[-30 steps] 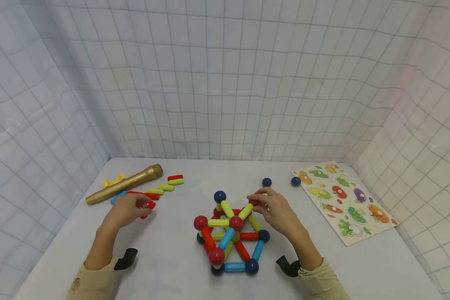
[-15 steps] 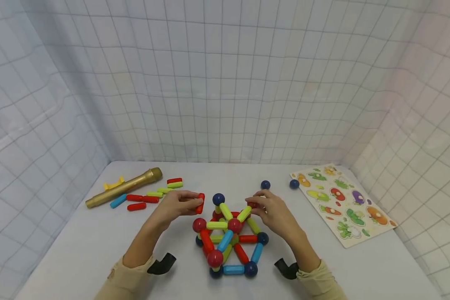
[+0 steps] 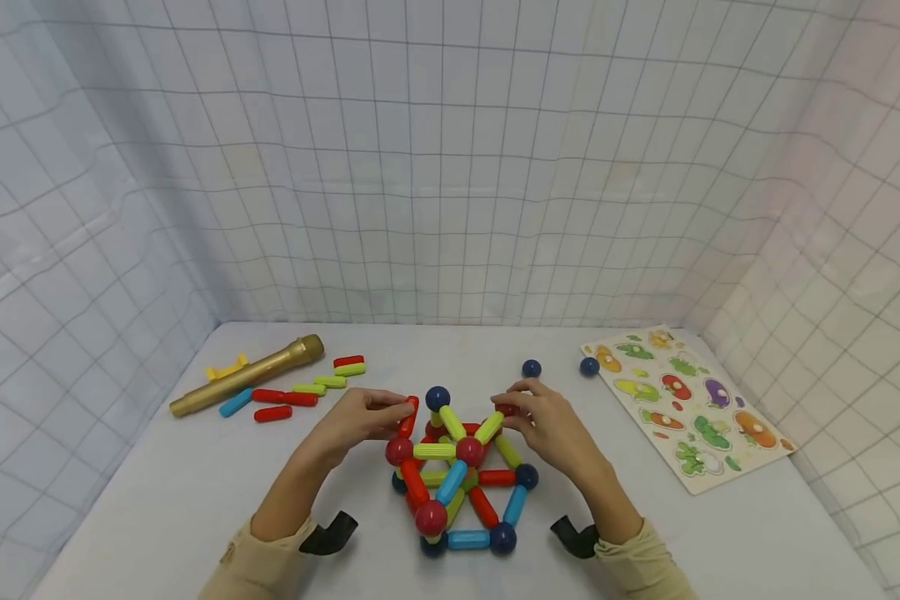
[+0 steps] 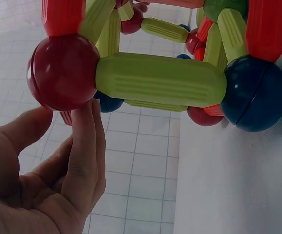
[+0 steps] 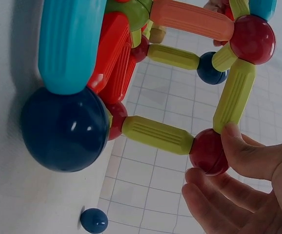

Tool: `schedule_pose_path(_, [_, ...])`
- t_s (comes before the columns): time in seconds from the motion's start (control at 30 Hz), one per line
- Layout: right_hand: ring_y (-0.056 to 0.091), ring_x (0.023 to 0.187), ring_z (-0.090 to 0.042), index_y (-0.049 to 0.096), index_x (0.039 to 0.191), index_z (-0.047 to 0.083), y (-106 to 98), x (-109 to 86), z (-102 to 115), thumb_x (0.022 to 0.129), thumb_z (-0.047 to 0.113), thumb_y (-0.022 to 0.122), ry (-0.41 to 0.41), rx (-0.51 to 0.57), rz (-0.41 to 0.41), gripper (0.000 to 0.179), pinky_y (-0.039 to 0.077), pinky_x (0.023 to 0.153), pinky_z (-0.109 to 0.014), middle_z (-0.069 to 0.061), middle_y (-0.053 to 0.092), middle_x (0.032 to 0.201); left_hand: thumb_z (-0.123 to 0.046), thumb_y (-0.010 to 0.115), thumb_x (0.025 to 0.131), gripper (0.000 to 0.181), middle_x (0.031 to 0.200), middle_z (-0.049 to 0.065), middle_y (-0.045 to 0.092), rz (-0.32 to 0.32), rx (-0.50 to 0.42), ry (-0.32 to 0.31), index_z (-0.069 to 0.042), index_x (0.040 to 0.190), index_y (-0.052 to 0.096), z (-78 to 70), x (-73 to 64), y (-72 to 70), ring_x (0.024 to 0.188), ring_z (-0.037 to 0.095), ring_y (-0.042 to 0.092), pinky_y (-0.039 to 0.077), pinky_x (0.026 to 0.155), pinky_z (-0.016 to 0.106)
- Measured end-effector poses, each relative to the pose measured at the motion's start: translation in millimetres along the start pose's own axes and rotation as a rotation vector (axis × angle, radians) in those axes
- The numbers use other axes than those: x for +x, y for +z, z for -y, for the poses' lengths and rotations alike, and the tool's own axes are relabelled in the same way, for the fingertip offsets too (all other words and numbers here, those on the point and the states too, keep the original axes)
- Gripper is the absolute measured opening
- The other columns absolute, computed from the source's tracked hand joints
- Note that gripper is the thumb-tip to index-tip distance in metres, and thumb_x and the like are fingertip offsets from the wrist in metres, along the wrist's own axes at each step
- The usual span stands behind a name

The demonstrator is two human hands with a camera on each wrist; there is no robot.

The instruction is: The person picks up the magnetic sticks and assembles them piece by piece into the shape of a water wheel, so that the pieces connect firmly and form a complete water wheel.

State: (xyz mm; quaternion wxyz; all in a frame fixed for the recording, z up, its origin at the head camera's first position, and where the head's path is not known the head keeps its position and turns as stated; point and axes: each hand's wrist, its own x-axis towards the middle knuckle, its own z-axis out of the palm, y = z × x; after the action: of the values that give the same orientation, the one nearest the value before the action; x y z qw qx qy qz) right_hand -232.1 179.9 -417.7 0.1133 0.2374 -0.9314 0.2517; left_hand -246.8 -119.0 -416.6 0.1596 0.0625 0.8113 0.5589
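A magnetic building structure of coloured rods and balls [image 3: 435,451] stands mid-table. My left hand [image 3: 360,419] pinches a red magnetic rod [image 3: 409,416], tilted, its lower end at the red ball [image 3: 399,450] on the structure's upper left corner. In the left wrist view that ball [image 4: 65,73] hides most of the held rod, and the left fingers [image 4: 82,161] are just below it. My right hand [image 3: 547,421] holds another red ball [image 5: 209,153] between thumb and fingers, at the end of a yellow-green rod [image 5: 234,95] on the structure's upper right.
Loose red, yellow-green and blue rods [image 3: 273,413] lie at the left, beside a gold toy microphone [image 3: 247,377] and a small yellow piece [image 3: 227,367]. Two dark blue balls [image 3: 532,368] rest behind the right hand. A vegetable puzzle board [image 3: 682,408] lies at the right.
My left hand has picked up a red rod from the left pile and carried it right to the structure's upper left corner. The right hand has stayed at its red ball.
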Motion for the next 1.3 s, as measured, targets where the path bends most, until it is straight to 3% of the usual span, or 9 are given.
schedule_pose_path(0.17, [0.06, 0.086, -0.01, 0.072, 0.115, 0.018, 0, 0.0, 0, 0.084, 0.011, 0.075, -0.001, 0.003, -0.01, 0.032, 0.055, 0.076, -0.024, -0.001, 0.064, 0.11, -0.04, 0.059, 0.096, 0.046, 0.098, 0.008, 0.068, -0.017, 0.06, -0.006, -0.001, 0.119, 0.067, -2.6, 4.1, 5.9, 0.083, 0.016, 0.065, 0.057, 0.087, 0.036])
schedule_pose_path(0.37, [0.06, 0.086, -0.01, 0.072, 0.115, 0.017, 1, 0.4, 0, 0.084, 0.011, 0.075, -0.003, 0.006, -0.008, 0.032, 0.055, 0.075, -0.024, -0.001, 0.064, 0.11, -0.038, 0.058, 0.097, 0.041, 0.09, 0.005, 0.065, 0.041, 0.111, 0.007, -0.002, 0.115, 0.07, -1.4, 9.3, 9.3, 0.084, 0.015, 0.063, 0.056, 0.081, 0.034])
schedule_pose_path(0.53, [0.06, 0.086, -0.01, 0.072, 0.115, 0.019, 2, 1.3, 1, 0.084, 0.012, 0.075, -0.012, 0.001, -0.007, 0.032, 0.055, 0.076, -0.024, -0.001, 0.063, 0.111, -0.037, 0.057, 0.097, 0.039, 0.069, 0.0, 0.044, 0.085, 0.166, 0.03, -0.001, 0.1, 0.072, -2.5, 12.2, 10.2, 0.075, 0.016, 0.047, 0.033, 0.065, 0.028])
schedule_pose_path(0.63, [0.06, 0.086, -0.01, 0.071, 0.116, 0.019, 1, 2.3, 3, 0.084, 0.012, 0.075, -0.019, -0.007, -0.005, 0.032, 0.055, 0.076, -0.024, -0.001, 0.063, 0.111, -0.038, 0.056, 0.097, 0.04, 0.067, 0.0, 0.041, 0.089, 0.18, 0.022, -0.001, 0.098, 0.072, -2.8, 13.2, 9.2, 0.074, 0.016, 0.045, 0.03, 0.063, 0.029])
schedule_pose_path(0.73, [0.06, 0.087, -0.011, 0.071, 0.117, 0.018, 1, 2.8, 4, 0.084, 0.012, 0.075, -0.02, -0.012, 0.005, 0.033, 0.055, 0.077, -0.026, -0.002, 0.063, 0.112, -0.038, 0.056, 0.097, 0.04, 0.074, 0.0, 0.052, 0.086, 0.18, -0.007, -0.002, 0.104, 0.072, -2.6, 14.1, 7.8, 0.078, 0.015, 0.051, 0.039, 0.066, 0.028])
schedule_pose_path(0.87, [0.063, 0.088, -0.014, 0.068, 0.121, 0.022, -2, 0.4, 10, 0.085, 0.018, 0.075, 0.01, -0.1, 0.011, 0.037, 0.057, 0.077, -0.031, -0.005, 0.06, 0.122, -0.04, 0.057, 0.097, 0.046, 0.103, 0.007, 0.066, 0.054, 0.186, -0.011, -0.005, 0.125, 0.063, -3.1, 18.3, 7.6, 0.089, 0.019, 0.064, 0.055, 0.079, 0.035])
schedule_pose_path(1.0, [0.064, 0.084, -0.014, 0.067, 0.121, 0.024, -6, -8.8, 32, 0.085, 0.022, 0.076, 0.009, -0.172, -0.031, 0.037, 0.057, 0.072, -0.028, -0.005, 0.058, 0.124, -0.04, 0.055, 0.097, 0.051, 0.129, 0.016, 0.06, 0.12, 0.204, 0.099, -0.014, 0.141, 0.049, -3.8, 27.5, 8.6, 0.114, 0.03, 0.06, 0.052, 0.094, 0.047])
schedule_pose_path(1.13, [0.059, 0.079, -0.01, 0.07, 0.114, 0.019, -4, -18.3, 56, 0.088, 0.027, 0.073, -0.073, -0.053, 0.049, 0.028, 0.052, 0.068, -0.019, -0.002, 0.062, 0.108, -0.033, 0.052, 0.1, 0.044, 0.137, 0.015, 0.056, 0.227, 0.189, 0.206, -0.017, 0.141, 0.051, -3.0, 35.8, 9.0, 0.123, 0.034, 0.053, 0.048, 0.099, 0.05])
schedule_pose_path(1.3, [0.06, 0.084, -0.01, 0.072, 0.112, 0.018, 4, -20.1, 64, 0.088, 0.025, 0.072, -0.084, -0.006, 0.149, 0.025, 0.051, 0.073, -0.016, -0.001, 0.063, 0.107, -0.032, 0.053, 0.1, 0.04, 0.132, 0.012, 0.059, 0.242, 0.147, 0.214, -0.018, 0.137, 0.055, -1.5, 39.3, 11.4, 0.118, 0.028, 0.055, 0.048, 0.099, 0.047])
